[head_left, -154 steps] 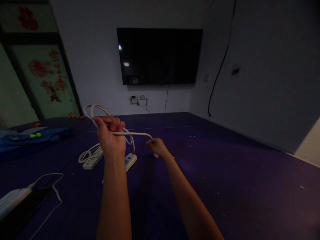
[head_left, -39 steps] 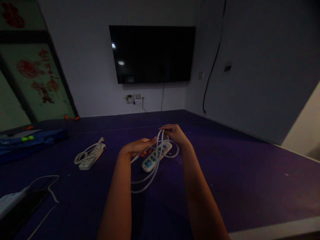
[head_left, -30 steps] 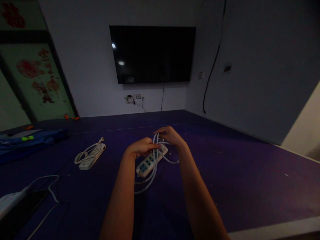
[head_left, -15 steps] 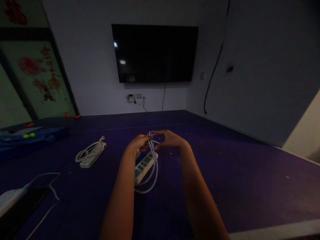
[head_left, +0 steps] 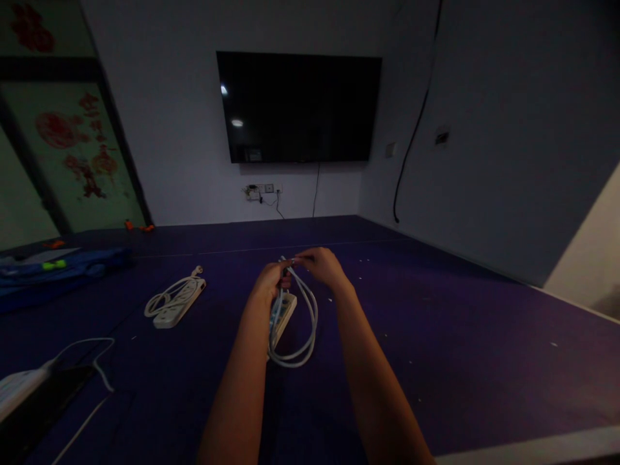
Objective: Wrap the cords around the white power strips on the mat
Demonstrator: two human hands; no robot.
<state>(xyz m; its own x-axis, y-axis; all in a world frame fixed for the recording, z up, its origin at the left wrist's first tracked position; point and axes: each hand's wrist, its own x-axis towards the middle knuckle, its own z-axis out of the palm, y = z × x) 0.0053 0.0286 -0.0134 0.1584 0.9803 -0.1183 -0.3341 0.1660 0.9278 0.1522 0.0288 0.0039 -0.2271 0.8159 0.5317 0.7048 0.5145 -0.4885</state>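
Both my hands meet above a dark purple mat. My left hand is closed round the top of a white power strip and the gathered loops of its white cord. My right hand pinches the cord's upper end just beside the left hand's fingers. The strip hangs tilted, its lower end towards me, and the cord loops droop below it close to the mat.
A second white power strip with coiled cord lies on the mat to the left. A third strip with cord lies on a dark object at the lower left. Blue fabric lies far left. A black television hangs on the far wall.
The cord went from stretched between my raised left hand and right hand to gathered in loops with the strip. In the last second the strip swung nearly end-on and the hands closed together.
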